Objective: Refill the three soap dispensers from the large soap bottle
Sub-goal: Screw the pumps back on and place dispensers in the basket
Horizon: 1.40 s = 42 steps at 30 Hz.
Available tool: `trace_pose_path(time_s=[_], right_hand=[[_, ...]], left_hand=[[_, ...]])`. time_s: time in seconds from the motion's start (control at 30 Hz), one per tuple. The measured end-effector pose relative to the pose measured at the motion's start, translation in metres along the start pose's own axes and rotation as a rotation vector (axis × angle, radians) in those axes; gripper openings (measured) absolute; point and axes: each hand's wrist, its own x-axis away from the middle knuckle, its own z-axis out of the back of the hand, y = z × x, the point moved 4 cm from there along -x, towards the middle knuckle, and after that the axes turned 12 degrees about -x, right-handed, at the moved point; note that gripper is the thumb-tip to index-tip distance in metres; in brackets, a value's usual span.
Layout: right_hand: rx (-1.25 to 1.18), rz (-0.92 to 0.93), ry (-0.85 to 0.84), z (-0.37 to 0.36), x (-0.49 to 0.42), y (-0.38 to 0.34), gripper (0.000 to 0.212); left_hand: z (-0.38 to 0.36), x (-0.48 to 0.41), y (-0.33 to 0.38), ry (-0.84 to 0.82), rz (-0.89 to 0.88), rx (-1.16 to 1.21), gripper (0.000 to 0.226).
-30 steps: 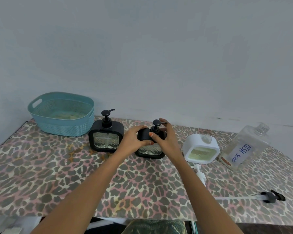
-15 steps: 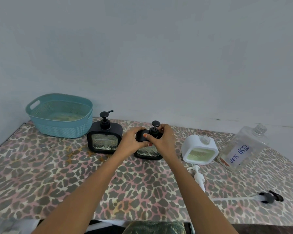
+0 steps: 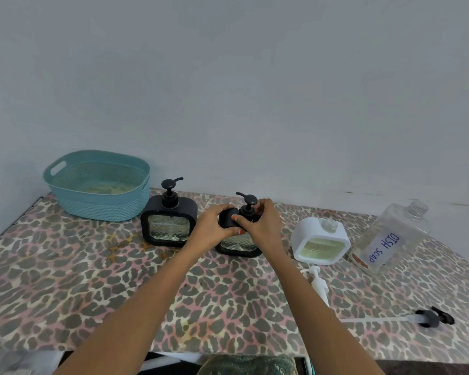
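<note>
Three soap dispensers stand in a row on the table. The left black dispenser (image 3: 169, 221) has its pump on. My left hand (image 3: 214, 228) grips the body of the middle black dispenser (image 3: 238, 244), while my right hand (image 3: 260, 226) pinches its black pump (image 3: 246, 203) at the collar. The white dispenser (image 3: 320, 240) stands to the right with its neck uncovered. Its white pump (image 3: 318, 284) lies on the table in front. The large clear bottle (image 3: 390, 236) labelled DISH SOAP stands at the far right, uncapped.
A teal plastic basket (image 3: 98, 185) stands at the back left against the wall. A black pump with a long clear tube (image 3: 428, 318) lies near the front right edge. The leopard-print table (image 3: 65, 280) ends at a wall behind.
The pump spout of the middle dispenser has turned and now points left. My right hand has shifted round the pump collar; my left hand keeps its grip on the body.
</note>
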Motion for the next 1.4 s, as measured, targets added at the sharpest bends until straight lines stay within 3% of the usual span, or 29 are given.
trace_pose_path(time_s=[0.1, 0.27, 0.43, 0.6, 0.73, 0.9, 1.2, 1.27, 1.4], right_hand=[[-0.027, 0.010, -0.078, 0.002, 0.001, -0.003, 0.049], [-0.192, -0.036, -0.313, 0.015, 0.007, -0.010, 0.030], [-0.156, -0.033, -0.177, 0.013, 0.003, -0.008, 0.027], [-0.032, -0.031, 0.007, -0.001, 0.000, -0.001, 0.041], [-0.031, -0.036, -0.129, -0.001, 0.000, 0.000, 0.052], [-0.192, -0.038, -0.346, 0.015, 0.003, -0.003, 0.032], [-0.069, -0.075, -0.003, 0.000, -0.001, 0.001, 0.041], [-0.060, -0.041, -0.015, -0.002, 0.001, 0.000, 0.043], [-0.179, -0.028, -0.232, 0.005, 0.002, -0.002, 0.037]], left_hand=[[0.000, 0.000, -0.001, 0.000, -0.003, 0.006, 0.062], [0.000, -0.001, 0.000, 0.008, -0.006, -0.004, 0.064], [0.000, 0.001, 0.001, 0.008, -0.010, -0.014, 0.064], [0.002, 0.002, 0.005, 0.002, -0.018, 0.018, 0.056], [0.001, 0.001, 0.003, 0.012, -0.014, 0.029, 0.054], [-0.001, -0.001, 0.000, 0.010, -0.003, -0.009, 0.064], [0.000, 0.001, 0.000, 0.001, -0.001, 0.039, 0.062], [0.000, 0.001, 0.000, 0.004, -0.010, 0.043, 0.059], [0.000, 0.000, -0.001, 0.010, -0.016, 0.034, 0.060]])
